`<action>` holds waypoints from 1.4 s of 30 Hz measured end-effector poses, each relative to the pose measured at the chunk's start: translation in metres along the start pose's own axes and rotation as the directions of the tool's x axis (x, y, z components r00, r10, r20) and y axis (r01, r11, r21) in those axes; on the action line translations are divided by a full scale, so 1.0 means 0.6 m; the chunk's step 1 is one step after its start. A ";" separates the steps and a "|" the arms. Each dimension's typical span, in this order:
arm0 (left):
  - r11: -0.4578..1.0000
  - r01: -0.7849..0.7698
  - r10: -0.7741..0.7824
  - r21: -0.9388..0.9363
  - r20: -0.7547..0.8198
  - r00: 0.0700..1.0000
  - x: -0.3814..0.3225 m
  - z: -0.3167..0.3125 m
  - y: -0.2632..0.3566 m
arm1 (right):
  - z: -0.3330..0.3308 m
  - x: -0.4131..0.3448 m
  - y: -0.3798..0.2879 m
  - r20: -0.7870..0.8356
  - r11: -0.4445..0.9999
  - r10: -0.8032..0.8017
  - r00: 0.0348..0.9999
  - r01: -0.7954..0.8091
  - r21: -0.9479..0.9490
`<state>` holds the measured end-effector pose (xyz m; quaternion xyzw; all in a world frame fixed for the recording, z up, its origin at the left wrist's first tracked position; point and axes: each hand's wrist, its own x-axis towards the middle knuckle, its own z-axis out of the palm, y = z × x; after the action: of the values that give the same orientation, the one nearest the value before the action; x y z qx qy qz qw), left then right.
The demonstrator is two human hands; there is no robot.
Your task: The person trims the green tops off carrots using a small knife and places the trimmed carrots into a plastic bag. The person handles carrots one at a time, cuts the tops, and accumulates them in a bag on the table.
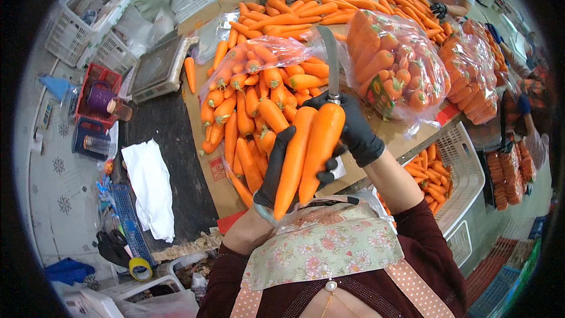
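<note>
My left hand [274, 168], in a black glove, cradles two large carrots [310, 150] from beneath. Its thumb lies along their left side and its fingertips curl up on the right. My right hand [356, 130], gloved too, grips a knife with a curved blade [330, 59] pointing away from me. The knife's handle is mostly hidden by that hand and a carrot's thick end. Just beyond the left hand, an open clear plastic bag [276, 48] holds a heap of carrots [238, 110], most with their stem ends facing me.
A filled bag of carrots [397, 66] stands at right on the cardboard-covered table [207, 176]. Loose carrots [287, 17] pile up behind. A scale [156, 70] and white cloth [150, 190] are at left. A white crate [468, 172] holds carrots. Another person's gloved hand [439, 10] touches the far pile.
</note>
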<state>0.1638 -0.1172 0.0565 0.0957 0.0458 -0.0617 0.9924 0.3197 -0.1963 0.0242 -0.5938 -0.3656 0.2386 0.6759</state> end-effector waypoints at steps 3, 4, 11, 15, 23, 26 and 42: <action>0.917 -0.070 0.091 -0.393 0.037 0.995 0.005 -0.016 0.002 | 0.001 -0.007 -0.004 -0.312 0.990 0.034 0.950 -0.075 -0.119; 0.858 -0.098 0.113 -0.504 -0.001 0.994 0.002 -0.023 0.007 | -0.003 -0.011 -0.007 -0.279 0.998 0.029 0.960 -0.011 0.066; -0.098 0.283 0.114 -0.954 0.271 0.956 -0.020 -0.074 0.029 | -0.049 -0.041 0.016 -0.292 0.822 0.369 0.882 -0.456 -0.340; 0.795 -0.320 0.287 -0.516 -0.144 0.947 -0.012 -0.065 0.018 | -0.025 -0.081 0.015 -0.127 0.925 0.195 0.973 -0.226 -0.306; 0.630 -0.699 0.765 0.338 -0.114 0.634 0.005 -0.011 -0.002 | 0.060 -0.113 -0.062 0.150 0.969 -0.087 0.985 0.119 -0.218; 0.590 -0.766 0.792 0.257 0.001 0.610 -0.008 -0.003 -0.002 | 0.042 -0.102 -0.058 0.154 0.903 0.242 0.958 -0.280 0.326; 0.742 -0.611 0.633 0.276 0.010 0.774 0.006 -0.028 0.026 | -0.003 -0.077 0.005 0.345 0.299 0.337 0.876 -0.448 0.843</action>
<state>0.1680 -0.0993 0.0427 0.2391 0.0446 0.2715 0.9312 0.2929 -0.2322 0.0113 -0.1899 -0.0550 0.5844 0.7870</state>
